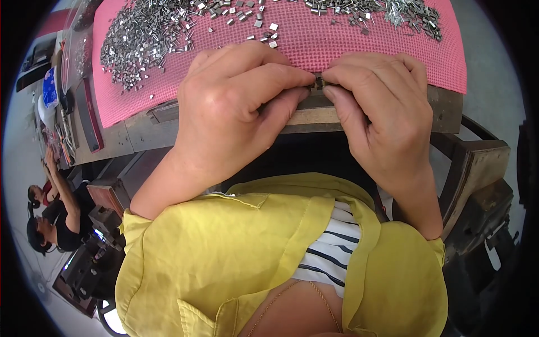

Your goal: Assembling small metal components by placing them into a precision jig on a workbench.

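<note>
"Where was the piece the hands were working on?"

"Lay a clock face over the whole view: the small dark metal piece (319, 83) was toward one o'clock, between the two hands, at the near edge of the pink mesh mat (446, 64), with the wooden bench edge (314, 117) just below it."

"And the fingers?"

"The left hand (233, 95), at eleven o'clock, had its thumb and index finger nearly together, tips pinching the piece from its left side. The right hand (387, 104), at two o'clock, had its thumb and index finger slightly parted, their tips closed about the piece's right side. How firmly either gripped I couldn't tell; the fingertips hid most of it."

"What lay on the mat?"

"Between ten and eleven, a broad heap of small silvery metal parts (140, 42); at twelve, a looser scatter of squarish metal blocks (258, 23); between one and two, a pile of thin metal pins (398, 12)."

"Farther out?"

"Near ten, a blue packet (50, 88); between eight and nine, a co-worker (68, 231) in a black top, one arm raised."
</note>
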Demonstrator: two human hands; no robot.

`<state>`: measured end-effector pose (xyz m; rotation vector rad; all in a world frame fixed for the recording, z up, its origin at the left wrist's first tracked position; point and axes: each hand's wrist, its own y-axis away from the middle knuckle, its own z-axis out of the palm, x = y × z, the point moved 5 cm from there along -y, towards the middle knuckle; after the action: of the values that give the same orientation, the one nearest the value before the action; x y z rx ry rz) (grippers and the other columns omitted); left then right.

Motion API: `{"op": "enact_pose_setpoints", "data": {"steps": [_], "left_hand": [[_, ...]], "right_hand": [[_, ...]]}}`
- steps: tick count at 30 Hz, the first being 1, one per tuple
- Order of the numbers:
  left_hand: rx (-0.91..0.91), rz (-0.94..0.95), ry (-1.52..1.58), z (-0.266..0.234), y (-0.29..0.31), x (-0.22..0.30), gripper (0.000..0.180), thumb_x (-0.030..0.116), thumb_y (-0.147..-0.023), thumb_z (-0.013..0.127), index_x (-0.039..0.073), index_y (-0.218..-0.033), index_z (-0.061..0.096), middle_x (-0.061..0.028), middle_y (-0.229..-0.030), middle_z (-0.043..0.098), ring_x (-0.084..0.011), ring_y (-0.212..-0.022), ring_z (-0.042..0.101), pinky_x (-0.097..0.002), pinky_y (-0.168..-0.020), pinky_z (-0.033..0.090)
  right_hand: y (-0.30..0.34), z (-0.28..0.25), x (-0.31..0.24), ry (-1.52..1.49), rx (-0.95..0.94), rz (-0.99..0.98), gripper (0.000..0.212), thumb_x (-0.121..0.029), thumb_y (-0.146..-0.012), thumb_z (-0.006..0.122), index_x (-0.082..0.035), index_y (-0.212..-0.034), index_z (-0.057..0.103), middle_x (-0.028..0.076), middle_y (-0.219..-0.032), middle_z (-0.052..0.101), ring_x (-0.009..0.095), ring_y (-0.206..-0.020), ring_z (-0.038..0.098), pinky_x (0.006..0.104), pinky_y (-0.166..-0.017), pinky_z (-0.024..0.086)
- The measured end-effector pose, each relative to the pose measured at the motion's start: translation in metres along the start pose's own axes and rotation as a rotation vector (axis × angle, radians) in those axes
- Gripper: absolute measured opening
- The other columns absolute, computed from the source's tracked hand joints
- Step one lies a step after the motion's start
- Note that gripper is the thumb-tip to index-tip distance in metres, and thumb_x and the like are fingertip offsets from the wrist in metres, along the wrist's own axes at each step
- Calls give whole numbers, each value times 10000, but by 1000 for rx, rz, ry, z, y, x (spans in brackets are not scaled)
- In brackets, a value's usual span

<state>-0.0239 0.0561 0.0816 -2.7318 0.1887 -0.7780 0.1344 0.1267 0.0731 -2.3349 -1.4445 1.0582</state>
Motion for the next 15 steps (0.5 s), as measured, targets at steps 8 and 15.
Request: {"op": "enact_pose_setpoints", "data": {"steps": [8, 15], "left_hand": [[21, -167, 160, -14, -11, -3, 241, -7, -759, 866, 24, -993, 816, -88, -919, 748, -198, -884, 719, -301, -802, 562], [2, -164, 216, 62, 27, -5, 255, -10, -758, 867, 17, -1005, 813, -89, -932, 757, -197, -888, 723, -299, -806, 565]], "right_hand": [[-20, -14, -8, 19, 8, -13, 191, 16, -797, 771, -52, -967, 720, 73, -933, 717, 258, -904, 695, 373, -852, 459], [52, 17, 17, 25, -12, -18, 200, 19, -782, 769, -55, -959, 715, 71, -928, 710, 264, -919, 692, 373, -860, 454]]}}
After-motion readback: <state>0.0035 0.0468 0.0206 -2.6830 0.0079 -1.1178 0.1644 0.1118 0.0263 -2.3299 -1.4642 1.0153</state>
